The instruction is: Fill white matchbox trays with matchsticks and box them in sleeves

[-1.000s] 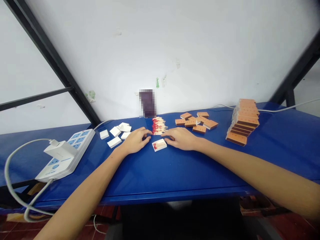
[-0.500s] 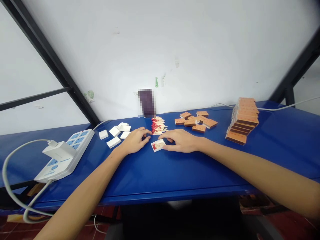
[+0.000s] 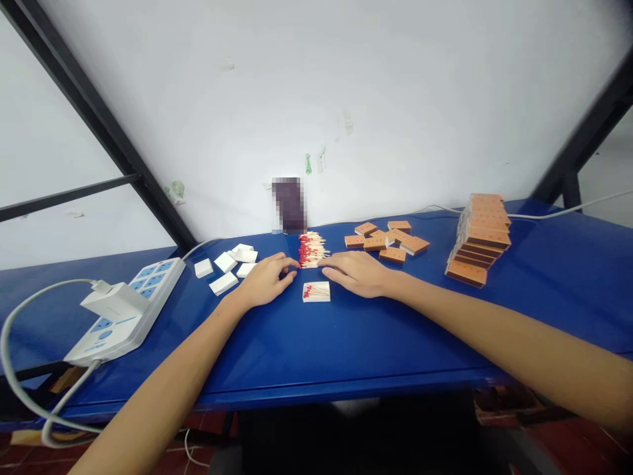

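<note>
A pile of red-headed matches (image 3: 312, 249) lies at the middle of the table, heads to the left. My left hand (image 3: 268, 280) rests at the heads' side, its thumb and forefinger apart and the fingertips by the pile's near left corner. On the other side my right hand (image 3: 362, 272) lies with fingers stretched toward the bare match ends, its fingertips at the pile's near right edge. Just in front of the pile, between both hands, sits a white matchbox tray (image 3: 317, 301) with several matches in it. Neither hand touches this tray.
White matchbox trays (image 3: 225, 262) are scattered left of my left hand. Orange matchbox sleeves (image 3: 376, 244) lie at the back right, beside a tall leaning stack of matchboxes (image 3: 477, 244). A power strip (image 3: 148, 300) with a plugged-in charger and cable occupies the left of the blue table (image 3: 346, 356).
My right hand has let go of the filled tray and moved up to the match pile's right end. The tray now sits squarer to the table edge. My left hand has stayed nearly still.
</note>
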Tool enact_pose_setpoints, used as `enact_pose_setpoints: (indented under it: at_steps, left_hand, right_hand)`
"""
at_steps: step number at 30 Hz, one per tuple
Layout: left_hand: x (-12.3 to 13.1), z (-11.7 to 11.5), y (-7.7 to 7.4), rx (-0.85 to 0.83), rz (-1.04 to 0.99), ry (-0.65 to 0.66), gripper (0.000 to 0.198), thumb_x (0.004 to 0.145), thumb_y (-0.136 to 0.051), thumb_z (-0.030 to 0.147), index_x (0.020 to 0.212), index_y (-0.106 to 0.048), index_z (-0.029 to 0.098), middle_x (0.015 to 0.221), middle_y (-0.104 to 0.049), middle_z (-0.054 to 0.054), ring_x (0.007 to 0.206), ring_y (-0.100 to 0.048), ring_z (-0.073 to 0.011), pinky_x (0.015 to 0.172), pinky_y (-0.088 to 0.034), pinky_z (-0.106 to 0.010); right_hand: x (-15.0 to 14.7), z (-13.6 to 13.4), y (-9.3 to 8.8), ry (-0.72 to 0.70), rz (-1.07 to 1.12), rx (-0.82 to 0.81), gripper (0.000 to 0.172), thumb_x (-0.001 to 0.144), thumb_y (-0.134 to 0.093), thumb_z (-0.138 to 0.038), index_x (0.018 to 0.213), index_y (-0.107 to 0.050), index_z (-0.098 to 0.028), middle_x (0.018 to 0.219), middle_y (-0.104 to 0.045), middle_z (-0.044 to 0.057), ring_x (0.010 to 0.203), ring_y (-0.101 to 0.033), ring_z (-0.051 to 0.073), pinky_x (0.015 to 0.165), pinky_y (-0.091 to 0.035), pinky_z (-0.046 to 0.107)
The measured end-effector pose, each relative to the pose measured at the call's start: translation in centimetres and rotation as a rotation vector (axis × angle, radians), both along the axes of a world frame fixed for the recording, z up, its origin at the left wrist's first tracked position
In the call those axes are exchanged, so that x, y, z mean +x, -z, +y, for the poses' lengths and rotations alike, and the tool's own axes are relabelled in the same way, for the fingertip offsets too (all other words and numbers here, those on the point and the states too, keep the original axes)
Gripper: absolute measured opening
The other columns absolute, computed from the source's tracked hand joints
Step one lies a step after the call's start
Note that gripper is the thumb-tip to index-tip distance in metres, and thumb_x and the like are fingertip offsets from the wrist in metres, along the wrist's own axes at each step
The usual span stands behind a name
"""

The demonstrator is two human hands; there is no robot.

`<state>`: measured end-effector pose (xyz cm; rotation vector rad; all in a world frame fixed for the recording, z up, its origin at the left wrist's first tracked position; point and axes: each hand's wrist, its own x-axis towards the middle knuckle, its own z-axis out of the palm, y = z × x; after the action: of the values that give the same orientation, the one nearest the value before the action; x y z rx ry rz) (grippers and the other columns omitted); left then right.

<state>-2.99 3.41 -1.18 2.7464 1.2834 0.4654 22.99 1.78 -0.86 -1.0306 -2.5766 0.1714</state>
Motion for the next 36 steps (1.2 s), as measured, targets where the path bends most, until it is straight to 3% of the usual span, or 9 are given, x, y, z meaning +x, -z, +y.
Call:
enact_pose_setpoints:
  at_steps: [14, 21, 36]
  left_hand:
    - [-0.09, 0.03, -0.03, 0.003, 0.02, 0.021, 0.033, 0.095, -0.044, 0.03, 0.117, -0.067, 0.021, 0.084, -0.056, -0.005, 0.079, -0.055, -0.0194, 0.073, -0.043, -0.032]
    - [0.12, -0.27, -0.23, -0.022, -0.002, 0.068, 0.032, 0.094, -0.046, 0.028, 0.115, -0.068, 0.022, 0.087, -0.058, -0.005, 0.078, -0.056, -0.018, 0.071, -0.043, -0.03]
    - [-0.01, 0.06, 0.11, -0.002, 0.014, 0.005, 0.036, 0.095, -0.043, 0.031, 0.121, -0.064, 0.019, 0.084, -0.056, -0.005, 0.077, -0.056, -0.0195, 0.068, -0.042, -0.031]
  right_hand:
    - [-0.23, 0.2, 0.37, 0.026, -0.07, 0.016, 0.044, 0.101, -0.033, -0.037, 0.128, -0.063, -0.02, 0.128, -0.065, 0.01, 0.113, -0.061, 0.026, 0.089, -0.045, 0.036]
    - [-0.23, 0.11, 0.27, 0.006, -0.06, -0.002, 0.042, 0.101, -0.035, -0.036, 0.127, -0.064, -0.02, 0.124, -0.067, 0.009, 0.108, -0.063, 0.024, 0.085, -0.046, 0.034]
    - [-0.13, 0.35, 0.53, -0.006, -0.05, -0.003, 0.041, 0.101, -0.035, -0.034, 0.129, -0.063, -0.022, 0.128, -0.066, 0.008, 0.113, -0.062, 0.024, 0.09, -0.046, 0.034]
